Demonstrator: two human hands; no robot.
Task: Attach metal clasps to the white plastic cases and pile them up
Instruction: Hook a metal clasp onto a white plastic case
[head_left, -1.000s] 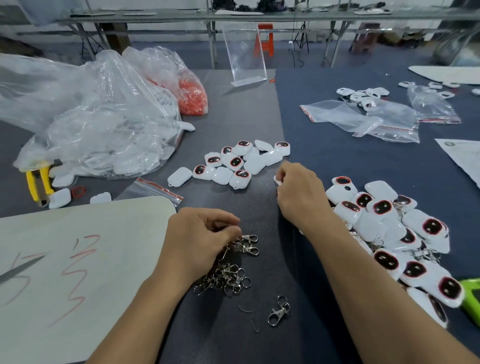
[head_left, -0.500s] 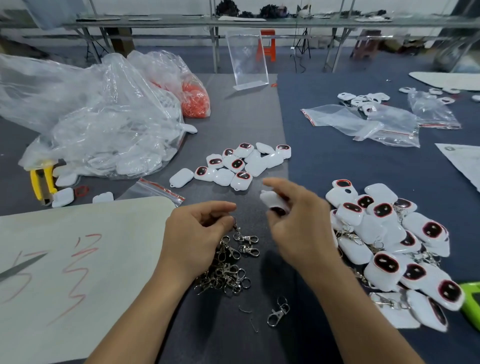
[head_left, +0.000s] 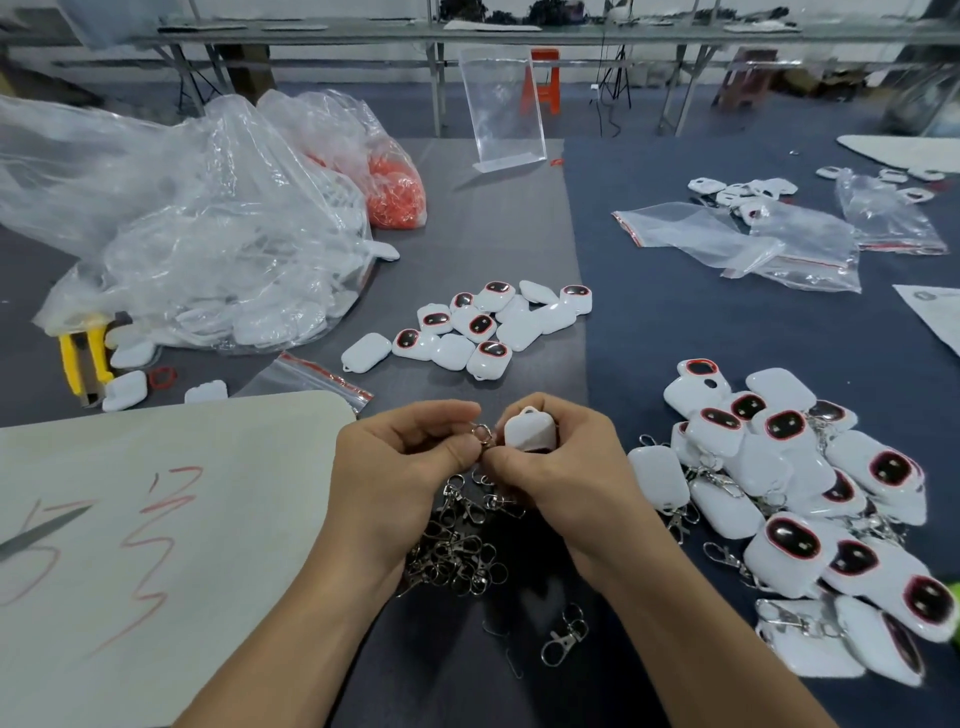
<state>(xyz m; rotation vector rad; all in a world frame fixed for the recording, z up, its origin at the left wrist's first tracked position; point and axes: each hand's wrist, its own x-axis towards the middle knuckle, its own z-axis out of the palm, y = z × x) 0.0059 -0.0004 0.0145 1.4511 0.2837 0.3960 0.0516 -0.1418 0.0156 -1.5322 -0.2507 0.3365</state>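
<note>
My right hand (head_left: 561, 467) grips a white plastic case (head_left: 529, 431) with its small loop pointing up. My left hand (head_left: 400, 467) pinches a metal clasp (head_left: 481, 433) by its ring, right beside the case; the two hands touch at the fingertips. Under my hands lies a heap of loose metal clasps (head_left: 457, 551), and one single clasp (head_left: 563, 634) lies nearer to me. A group of cases without clasps (head_left: 483, 327) sits just beyond my hands. To the right lies a pile of cases with clasps on them (head_left: 810, 499).
A large clear bag of white cases (head_left: 197, 249) and a bag of orange rings (head_left: 395, 192) fill the left. A pale board with red marks (head_left: 145, 530) lies at the near left. Empty zip bags (head_left: 737, 244) and an acrylic stand (head_left: 504, 109) sit farther back.
My right hand carried a case from the middle group back to my left hand. My left hand lifted a clasp off the heap, and the two hands have met.
</note>
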